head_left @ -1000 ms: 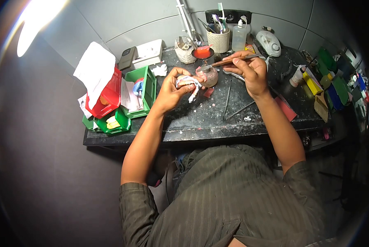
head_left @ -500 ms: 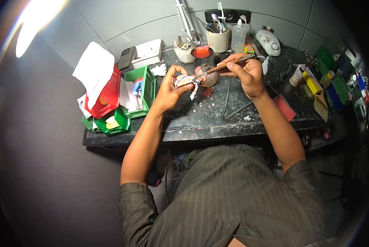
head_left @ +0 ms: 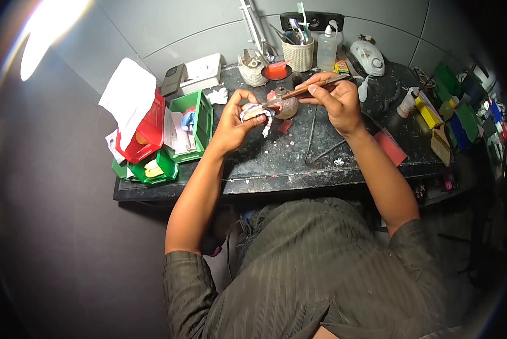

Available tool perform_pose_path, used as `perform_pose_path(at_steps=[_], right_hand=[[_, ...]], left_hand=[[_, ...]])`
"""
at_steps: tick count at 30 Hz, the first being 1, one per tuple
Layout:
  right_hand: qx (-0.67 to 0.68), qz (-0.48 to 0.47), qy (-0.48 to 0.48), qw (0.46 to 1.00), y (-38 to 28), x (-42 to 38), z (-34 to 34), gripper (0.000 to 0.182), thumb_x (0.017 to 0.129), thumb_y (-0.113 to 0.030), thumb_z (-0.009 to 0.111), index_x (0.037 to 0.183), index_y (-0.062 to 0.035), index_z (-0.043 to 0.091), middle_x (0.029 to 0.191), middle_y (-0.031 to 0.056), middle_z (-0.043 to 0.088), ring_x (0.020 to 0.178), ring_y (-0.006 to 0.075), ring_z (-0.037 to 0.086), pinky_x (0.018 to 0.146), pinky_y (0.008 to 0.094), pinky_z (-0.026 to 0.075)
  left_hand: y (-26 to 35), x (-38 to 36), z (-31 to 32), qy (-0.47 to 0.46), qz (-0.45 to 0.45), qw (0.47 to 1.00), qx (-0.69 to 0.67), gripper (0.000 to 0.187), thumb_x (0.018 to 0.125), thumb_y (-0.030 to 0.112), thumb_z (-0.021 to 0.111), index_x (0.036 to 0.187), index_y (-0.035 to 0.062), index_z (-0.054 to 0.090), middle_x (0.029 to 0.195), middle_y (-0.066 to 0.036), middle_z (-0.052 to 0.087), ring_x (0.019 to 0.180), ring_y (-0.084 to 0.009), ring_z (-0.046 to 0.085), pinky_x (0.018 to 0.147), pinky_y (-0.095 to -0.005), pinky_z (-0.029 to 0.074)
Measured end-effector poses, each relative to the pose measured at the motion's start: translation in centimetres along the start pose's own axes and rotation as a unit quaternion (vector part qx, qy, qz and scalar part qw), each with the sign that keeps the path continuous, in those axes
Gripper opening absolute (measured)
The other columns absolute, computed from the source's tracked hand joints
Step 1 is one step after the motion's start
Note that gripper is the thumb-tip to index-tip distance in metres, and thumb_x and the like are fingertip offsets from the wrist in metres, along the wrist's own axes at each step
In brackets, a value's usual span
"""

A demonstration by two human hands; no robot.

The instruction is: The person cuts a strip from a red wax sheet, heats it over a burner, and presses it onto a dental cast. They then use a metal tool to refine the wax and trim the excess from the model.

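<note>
My left hand (head_left: 234, 124) holds a white and pinkish dental model (head_left: 257, 113) between thumb and fingers above the dark bench. A brown-handled knife or spatula (head_left: 315, 85) is gripped in my right hand (head_left: 335, 101), its metal tip touching or very near the model's upper edge. Just behind the tool stands a pink-stained round jar (head_left: 288, 106) with a metal top. A small red wax piece (head_left: 285, 126) lies in front of the jar.
Green bin (head_left: 207, 127) and red bin (head_left: 160, 121) stand at the left. Behind are a red wax dish (head_left: 276, 72), a brush cup (head_left: 299, 55) and a clear bottle (head_left: 327, 52). A red sheet (head_left: 390, 148) lies beside my right forearm.
The tool and my right hand have shifted very slightly left. My left hand keeps its hold on the model, almost still.
</note>
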State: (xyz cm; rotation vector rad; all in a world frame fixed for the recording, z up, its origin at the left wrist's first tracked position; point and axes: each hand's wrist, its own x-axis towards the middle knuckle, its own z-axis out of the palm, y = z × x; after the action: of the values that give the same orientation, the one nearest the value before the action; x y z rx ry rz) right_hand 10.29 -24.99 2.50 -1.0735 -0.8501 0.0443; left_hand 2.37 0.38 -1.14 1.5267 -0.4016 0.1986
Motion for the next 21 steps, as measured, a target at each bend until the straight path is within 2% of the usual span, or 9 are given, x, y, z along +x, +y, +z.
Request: perform_pose_path(at_steps=[6, 8, 12, 14, 15, 17, 21], right_hand=[[-0.020, 0.004, 0.001, 1.000, -0.1, 0.0, -0.2, 0.012, 0.096, -0.001, 0.060, 0.103, 0.0084, 0.063, 0.100, 0.0189, 0.070, 0.094, 0.0254, 0.072, 0.082, 0.0384, 0.065], [-0.024, 0.006, 0.002, 1.000, -0.1, 0.0, -0.2, 0.012, 0.096, -0.001, 0.060, 0.103, 0.0085, 0.063, 0.100, 0.0186, 0.070, 0.093, 0.0253, 0.072, 0.081, 0.0382, 0.065], [0.010, 0.014, 0.015, 1.000, 0.0, 0.0, -0.3, 0.012, 0.096, 0.000, 0.060, 0.103, 0.0093, 0.063, 0.099, 0.0187, 0.070, 0.091, 0.0260, 0.073, 0.080, 0.0377, 0.066], [0.028, 0.016, 0.026, 0.999, 0.1, 0.2, -0.7, 0.012, 0.096, 0.000, 0.060, 0.103, 0.0097, 0.063, 0.098, 0.0191, 0.070, 0.090, 0.0265, 0.074, 0.080, 0.0372, 0.066], [0.002, 0.005, 0.065, 0.998, 0.3, 0.4, -1.0, 0.012, 0.096, 0.000, 0.060, 0.103, 0.0101, 0.063, 0.098, 0.0195, 0.070, 0.089, 0.0272, 0.074, 0.080, 0.0365, 0.066], [-0.029, -0.026, 0.134, 0.990, 0.8, 0.7, -1.7, 0.012, 0.096, 0.001, 0.061, 0.102, 0.0111, 0.062, 0.096, 0.0201, 0.070, 0.086, 0.0283, 0.075, 0.078, 0.0341, 0.066], [-0.058, -0.014, 0.171, 0.984, 1.0, 1.0, -2.5, 0.012, 0.096, 0.001, 0.061, 0.102, 0.0112, 0.062, 0.095, 0.0199, 0.070, 0.086, 0.0275, 0.075, 0.078, 0.0335, 0.065]], left_hand=[[0.4, 0.2, 0.8, 0.007, -0.001, 0.999, -0.045, 0.037, 0.091, -0.007, 0.068, 0.114, 0.0062, 0.043, 0.109, -0.016, 0.072, 0.088, -0.0120, 0.066, 0.079, -0.0256, 0.053], [-0.1, 0.2, 0.3, 0.008, 0.003, 1.000, 0.008, 0.036, 0.092, -0.005, 0.068, 0.113, 0.0068, 0.042, 0.113, -0.020, 0.071, 0.092, -0.0147, 0.068, 0.079, -0.0272, 0.055], [0.1, 0.0, 0.0, 0.008, -0.016, 0.999, 0.028, 0.036, 0.092, -0.004, 0.068, 0.113, 0.0073, 0.041, 0.112, -0.021, 0.071, 0.096, -0.0169, 0.069, 0.078, -0.0275, 0.056], [0.3, 0.0, 0.0, 0.009, -0.018, 1.000, 0.005, 0.035, 0.093, -0.002, 0.068, 0.113, 0.0077, 0.041, 0.107, -0.018, 0.072, 0.091, -0.0182, 0.071, 0.074, -0.0281, 0.057], [0.3, 0.0, 0.2, 0.009, -0.018, 1.000, 0.005, 0.035, 0.093, -0.002, 0.068, 0.113, 0.0077, 0.041, 0.107, -0.018, 0.072, 0.091, -0.0182, 0.071, 0.074, -0.0281, 0.057], [0.2, 0.0, 0.6, 0.032, -0.020, 0.998, -0.044, 0.034, 0.093, 0.000, 0.069, 0.113, 0.0077, 0.042, 0.098, -0.013, 0.071, 0.081, -0.0164, 0.069, 0.064, -0.0270, 0.055], [0.1, 0.0, 0.1, 0.033, -0.013, 0.999, -0.014, 0.034, 0.093, 0.001, 0.069, 0.114, 0.0075, 0.043, 0.098, -0.013, 0.071, 0.078, -0.0166, 0.069, 0.060, -0.0267, 0.054]])
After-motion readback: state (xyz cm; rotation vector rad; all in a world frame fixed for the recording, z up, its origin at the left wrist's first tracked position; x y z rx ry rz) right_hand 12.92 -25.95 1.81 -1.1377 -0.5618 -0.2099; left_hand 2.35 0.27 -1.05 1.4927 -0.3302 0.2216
